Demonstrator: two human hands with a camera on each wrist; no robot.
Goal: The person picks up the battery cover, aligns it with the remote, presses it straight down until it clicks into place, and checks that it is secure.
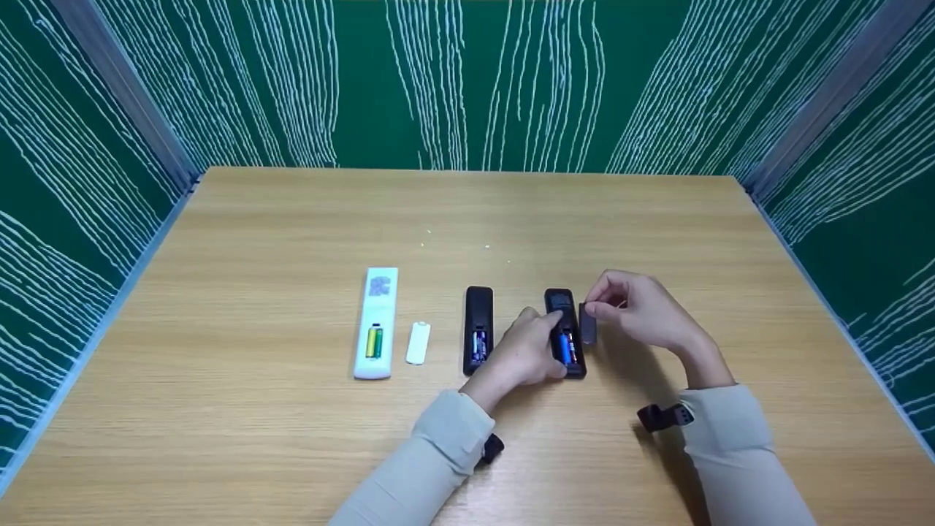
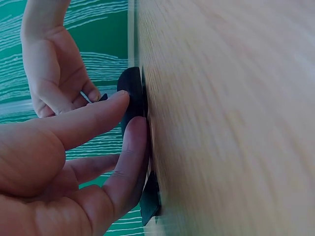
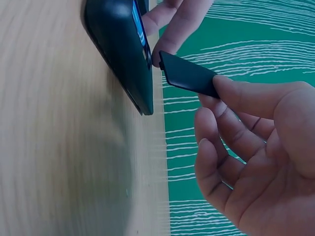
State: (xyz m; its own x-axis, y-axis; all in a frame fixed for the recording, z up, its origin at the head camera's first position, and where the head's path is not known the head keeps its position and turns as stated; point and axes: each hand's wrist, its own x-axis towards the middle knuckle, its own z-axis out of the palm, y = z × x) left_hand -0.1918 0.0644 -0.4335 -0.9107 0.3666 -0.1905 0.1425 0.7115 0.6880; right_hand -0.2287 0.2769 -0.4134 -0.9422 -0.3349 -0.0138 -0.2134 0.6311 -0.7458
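1. Here I've got my left hand point(image 1: 524, 349) gripping the rightmost black remote point(image 1: 570, 321) on the desk point(image 1: 292, 438), batteries point(image 1: 567, 349) showing.
2. My right hand point(image 1: 643, 310) pinches a dark cover point(image 1: 587, 329) just beside it!

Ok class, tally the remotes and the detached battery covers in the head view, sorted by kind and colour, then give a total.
White remote: 1
Black remotes: 2
White cover: 1
Black cover: 1
Total: 5
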